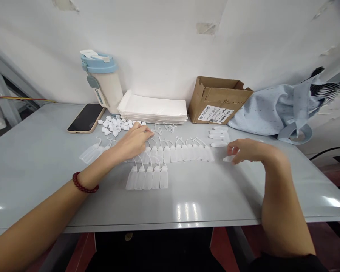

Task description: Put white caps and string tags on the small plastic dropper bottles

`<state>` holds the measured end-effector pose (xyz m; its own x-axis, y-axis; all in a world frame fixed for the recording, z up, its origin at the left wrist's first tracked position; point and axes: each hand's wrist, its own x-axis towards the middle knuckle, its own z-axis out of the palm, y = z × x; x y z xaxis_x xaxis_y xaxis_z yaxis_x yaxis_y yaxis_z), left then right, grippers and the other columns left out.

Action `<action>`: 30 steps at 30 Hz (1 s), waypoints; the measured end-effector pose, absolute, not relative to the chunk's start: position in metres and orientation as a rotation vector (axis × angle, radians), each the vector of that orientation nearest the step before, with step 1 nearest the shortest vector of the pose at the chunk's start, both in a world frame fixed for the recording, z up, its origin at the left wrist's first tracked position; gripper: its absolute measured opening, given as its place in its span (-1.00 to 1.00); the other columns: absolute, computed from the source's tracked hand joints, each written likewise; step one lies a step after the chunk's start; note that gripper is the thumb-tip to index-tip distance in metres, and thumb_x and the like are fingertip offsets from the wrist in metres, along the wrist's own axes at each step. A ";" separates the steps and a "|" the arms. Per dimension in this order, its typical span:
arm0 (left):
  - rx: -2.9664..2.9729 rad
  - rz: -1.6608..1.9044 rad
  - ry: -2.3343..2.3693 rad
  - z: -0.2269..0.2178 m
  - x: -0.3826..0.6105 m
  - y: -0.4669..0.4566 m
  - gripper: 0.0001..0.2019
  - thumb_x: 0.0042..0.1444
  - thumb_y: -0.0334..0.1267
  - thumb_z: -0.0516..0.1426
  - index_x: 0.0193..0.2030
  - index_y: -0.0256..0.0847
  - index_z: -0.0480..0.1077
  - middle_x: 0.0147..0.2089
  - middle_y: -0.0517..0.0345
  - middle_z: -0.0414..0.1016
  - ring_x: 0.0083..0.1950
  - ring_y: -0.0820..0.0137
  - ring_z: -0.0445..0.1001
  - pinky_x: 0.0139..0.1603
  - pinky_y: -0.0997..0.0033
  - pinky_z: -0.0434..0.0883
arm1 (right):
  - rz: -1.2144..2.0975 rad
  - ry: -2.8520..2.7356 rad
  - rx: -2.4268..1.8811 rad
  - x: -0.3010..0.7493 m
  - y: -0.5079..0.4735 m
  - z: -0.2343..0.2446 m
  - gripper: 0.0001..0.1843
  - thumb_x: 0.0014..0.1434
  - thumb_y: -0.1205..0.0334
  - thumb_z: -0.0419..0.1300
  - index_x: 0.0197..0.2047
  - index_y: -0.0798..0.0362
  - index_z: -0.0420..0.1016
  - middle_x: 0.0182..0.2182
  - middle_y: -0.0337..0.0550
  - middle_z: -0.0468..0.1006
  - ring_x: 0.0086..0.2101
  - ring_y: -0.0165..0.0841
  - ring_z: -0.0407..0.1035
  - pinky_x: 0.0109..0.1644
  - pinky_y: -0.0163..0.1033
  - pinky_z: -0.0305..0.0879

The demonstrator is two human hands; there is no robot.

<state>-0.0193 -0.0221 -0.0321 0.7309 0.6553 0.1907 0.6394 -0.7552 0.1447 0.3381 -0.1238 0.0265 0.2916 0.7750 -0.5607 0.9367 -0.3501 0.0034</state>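
Note:
My left hand (134, 141) reaches over a long row of small translucent plastic bottles (184, 153) lying flat on the grey table (187, 204). Its fingers are curled together near a thin white strap at the row's back. A shorter row of bottles (147, 177) lies in front of that wrist, which wears a dark red bead bracelet (83, 185). My right hand (245, 150) hovers at the right end of the row, fingers pinched on one small clear bottle (228, 158). A pile of small white caps (116, 125) lies behind the left hand.
A phone (86, 118) lies at the back left beside a white tumbler with a blue lid (103, 81). A stack of white padded envelopes (154, 109), an open cardboard box (218, 100) and a light blue cloth bag (286, 107) line the wall. A few loose bottles (218, 135) lie near the box.

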 end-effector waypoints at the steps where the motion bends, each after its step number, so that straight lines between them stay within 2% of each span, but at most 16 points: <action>1: 2.841 0.363 1.068 -0.032 -0.020 -0.021 -0.57 0.01 -0.56 -0.07 -0.07 -0.25 0.48 -0.08 -0.05 0.44 -0.12 0.19 0.22 -0.12 0.21 0.31 | -0.660 1.552 2.220 0.338 -0.122 0.026 -0.69 -0.22 0.29 0.26 -0.29 -0.03 0.49 -0.26 -0.08 0.55 -0.30 -0.19 0.43 -0.40 -0.21 0.27; 6: 2.682 0.562 1.120 -0.025 -0.023 -0.023 -0.58 0.09 -0.47 -0.10 -0.01 -0.25 0.46 -0.06 -0.03 0.46 -0.04 0.17 0.27 -0.04 0.13 0.33 | -0.667 1.734 2.122 0.339 -0.122 0.028 -0.93 -0.15 0.24 0.23 -0.49 0.01 0.48 -0.42 -0.14 0.52 -0.40 -0.27 0.38 -0.40 -0.23 0.18; 8: 2.584 0.688 1.163 -0.019 -0.023 -0.028 -0.60 0.13 -0.43 -0.10 -0.01 -0.26 0.47 -0.03 -0.02 0.49 0.01 0.16 0.30 -0.01 0.12 0.34 | -0.741 1.861 2.058 0.339 -0.126 0.033 -0.92 -0.10 0.18 0.23 -0.51 0.00 0.49 -0.45 -0.17 0.50 -0.41 -0.29 0.36 -0.39 -0.23 0.16; 10: 2.449 0.828 1.200 -0.012 -0.021 -0.034 -0.64 0.15 -0.36 -0.07 -0.07 -0.25 0.50 -0.02 0.00 0.52 0.00 0.18 0.38 -0.07 0.18 0.39 | -0.835 1.988 2.006 0.337 -0.130 0.042 -0.88 -0.06 0.13 0.24 -0.47 -0.02 0.52 -0.45 -0.19 0.51 -0.39 -0.30 0.35 -0.36 -0.24 0.17; 14: 2.229 1.064 1.179 -0.004 -0.016 -0.045 -0.78 0.14 -0.24 0.05 -0.21 -0.17 0.52 -0.12 0.09 0.58 -0.15 0.28 0.49 -0.24 0.33 0.43 | -1.027 2.229 1.988 0.318 -0.135 0.054 -0.81 -0.01 0.05 0.26 -0.40 -0.02 0.53 -0.46 -0.23 0.49 -0.41 -0.35 0.35 -0.38 -0.29 0.18; 18: 2.171 1.201 1.043 -0.003 -0.010 -0.055 -0.85 0.13 -0.21 0.11 -0.30 -0.15 0.50 -0.22 0.13 0.59 -0.20 0.33 0.51 -0.22 0.34 0.46 | -1.299 2.421 2.100 0.284 -0.134 0.043 -0.76 -0.01 0.04 0.29 -0.35 0.01 0.48 -0.50 -0.26 0.44 -0.48 -0.42 0.30 -0.45 -0.32 0.19; 22: 2.191 1.220 0.984 -0.003 -0.006 -0.067 -0.89 0.12 -0.24 0.14 -0.33 -0.18 0.47 -0.28 0.15 0.57 -0.26 0.38 0.50 -0.22 0.36 0.46 | -1.562 2.617 2.050 0.243 -0.138 0.023 -0.78 0.03 0.11 0.30 -0.31 0.05 0.44 -0.49 -0.29 0.43 -0.48 -0.47 0.28 -0.40 -0.33 0.24; 25: 2.240 1.179 0.965 -0.002 -0.002 -0.077 -0.91 0.12 -0.26 0.15 -0.32 -0.21 0.45 -0.33 0.17 0.55 -0.32 0.42 0.49 -0.24 0.39 0.46 | -1.581 2.720 2.014 0.219 -0.144 0.015 -0.81 0.05 0.16 0.29 -0.30 0.07 0.43 -0.47 -0.28 0.42 -0.49 -0.49 0.28 -0.43 -0.35 0.24; 30: 2.350 1.157 0.858 0.002 0.003 -0.092 -0.92 0.16 -0.30 0.12 -0.31 -0.20 0.44 -0.34 0.17 0.56 -0.35 0.45 0.48 -0.28 0.42 0.44 | -1.521 2.861 2.045 0.204 -0.151 0.008 -0.78 0.09 0.18 0.27 -0.18 0.05 0.46 -0.37 -0.22 0.50 -0.46 -0.47 0.35 -0.41 -0.33 0.32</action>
